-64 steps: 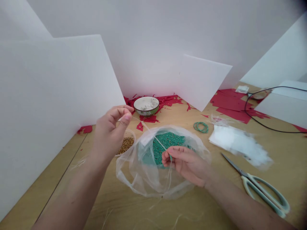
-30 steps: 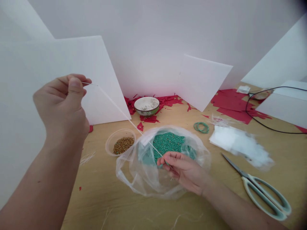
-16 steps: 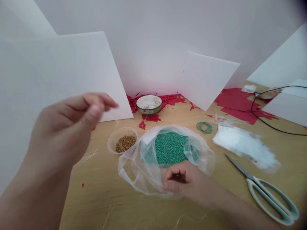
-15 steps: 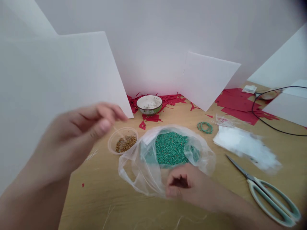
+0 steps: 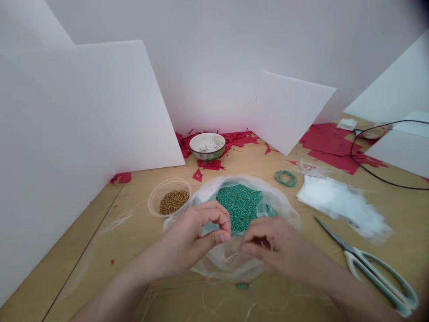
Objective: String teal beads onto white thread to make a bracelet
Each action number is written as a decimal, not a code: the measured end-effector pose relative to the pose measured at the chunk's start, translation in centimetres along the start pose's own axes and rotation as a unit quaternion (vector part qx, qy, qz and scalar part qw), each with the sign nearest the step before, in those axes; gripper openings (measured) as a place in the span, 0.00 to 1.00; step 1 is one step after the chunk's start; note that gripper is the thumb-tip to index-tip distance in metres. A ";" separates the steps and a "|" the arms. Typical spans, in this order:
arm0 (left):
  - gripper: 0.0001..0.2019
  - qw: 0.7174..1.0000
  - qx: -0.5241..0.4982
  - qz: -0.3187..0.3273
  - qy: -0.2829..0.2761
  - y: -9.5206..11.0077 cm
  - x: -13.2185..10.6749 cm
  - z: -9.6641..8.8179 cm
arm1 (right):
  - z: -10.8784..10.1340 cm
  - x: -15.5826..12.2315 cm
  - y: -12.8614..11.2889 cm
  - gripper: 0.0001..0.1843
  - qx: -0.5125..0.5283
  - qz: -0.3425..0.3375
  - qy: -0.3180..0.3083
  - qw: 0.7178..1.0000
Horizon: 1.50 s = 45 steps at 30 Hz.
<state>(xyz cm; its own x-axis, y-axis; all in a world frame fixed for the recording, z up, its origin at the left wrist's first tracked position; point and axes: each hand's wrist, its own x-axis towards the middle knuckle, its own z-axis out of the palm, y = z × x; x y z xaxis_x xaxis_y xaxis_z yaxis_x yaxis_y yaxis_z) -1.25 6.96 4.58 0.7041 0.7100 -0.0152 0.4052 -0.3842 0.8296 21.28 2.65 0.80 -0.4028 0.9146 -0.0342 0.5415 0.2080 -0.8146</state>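
My left hand (image 5: 201, 237) and my right hand (image 5: 264, 243) are close together over the front of a clear plastic bag (image 5: 221, 264). Thumb and forefinger pinch together on each hand, apparently on a fine clear thread that barely shows. Below the fingers is a short row of green beads (image 5: 242, 285), seemingly strung on that thread. Many loose green beads (image 5: 239, 205) fill the open bag. To its left stands a clear round tub (image 5: 153, 203) with gold-brown beads (image 5: 173, 202).
Scissors (image 5: 372, 268) with pale handles lie at the right. Behind them are white plastic packets (image 5: 338, 203) and green bead rings (image 5: 285, 178). A bowl (image 5: 208, 146) stands at the back among red paper scraps (image 5: 234, 141). Loose clear threads (image 5: 117, 221) lie at left.
My left hand has come down and right from beside the tub to meet my right hand. My right hand has shifted slightly right. The short bead row now shows below.
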 end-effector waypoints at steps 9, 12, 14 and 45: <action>0.05 0.997 0.006 0.032 0.069 0.3 2.8 2.2 | 0.7 0.7 1.0 0.12 0.168 0.048 0.095 0.980; 0.06 0.996 -0.016 0.031 0.081 0.0 3.6 2.3 | 0.7 0.8 1.5 0.11 0.209 0.050 0.092 0.972; 0.06 0.995 -0.022 0.020 0.091 -0.8 4.0 2.4 | 0.2 0.8 1.8 0.12 0.216 0.048 0.086 0.971; 0.08 0.949 0.314 -0.011 0.029 -5.9 5.9 6.8 | -1.1 0.7 2.2 0.11 0.180 0.062 0.056 0.980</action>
<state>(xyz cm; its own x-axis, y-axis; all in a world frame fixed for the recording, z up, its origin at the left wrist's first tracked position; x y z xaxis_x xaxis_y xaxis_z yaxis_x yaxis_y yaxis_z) 4.49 9.40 -4.22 0.6657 0.7460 0.0167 0.7001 -0.6321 0.3322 23.04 4.14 -0.38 -0.2562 0.9617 -0.0978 0.2777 -0.0237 -0.9604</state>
